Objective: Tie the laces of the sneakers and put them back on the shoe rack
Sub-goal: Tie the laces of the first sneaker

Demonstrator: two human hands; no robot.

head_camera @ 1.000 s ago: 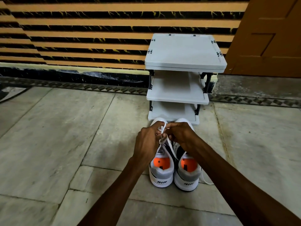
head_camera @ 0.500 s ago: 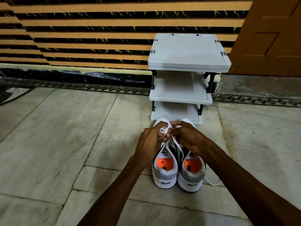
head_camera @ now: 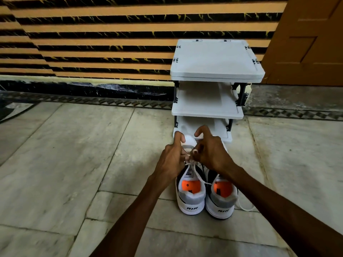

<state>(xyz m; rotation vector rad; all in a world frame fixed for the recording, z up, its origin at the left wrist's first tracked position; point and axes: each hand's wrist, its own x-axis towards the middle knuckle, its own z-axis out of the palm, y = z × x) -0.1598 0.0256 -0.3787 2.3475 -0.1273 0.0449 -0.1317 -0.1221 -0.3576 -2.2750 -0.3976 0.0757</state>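
Observation:
Two white and grey sneakers with orange insoles stand side by side on the floor, heels toward me: the left sneaker [head_camera: 191, 199] and the right sneaker [head_camera: 221, 203]. My left hand [head_camera: 171, 160] and my right hand [head_camera: 211, 153] meet above the left sneaker and pinch its white laces [head_camera: 194, 168] between the fingers. Both index fingers stick up. The right sneaker's lace [head_camera: 245, 206] trails loose on the floor. The white three-tier shoe rack [head_camera: 216, 60] stands just beyond the toes, with nothing on its shelves.
A striped orange and black wall [head_camera: 92, 43] runs behind the rack. A brown wooden door [head_camera: 311, 39] is at the right. The floor [head_camera: 74, 164] is pale stone slabs.
Both hands have shifted slightly away from me along the left sneaker. The index fingers have lifted and spread apart while the laces stay pinched. The view has drifted a little.

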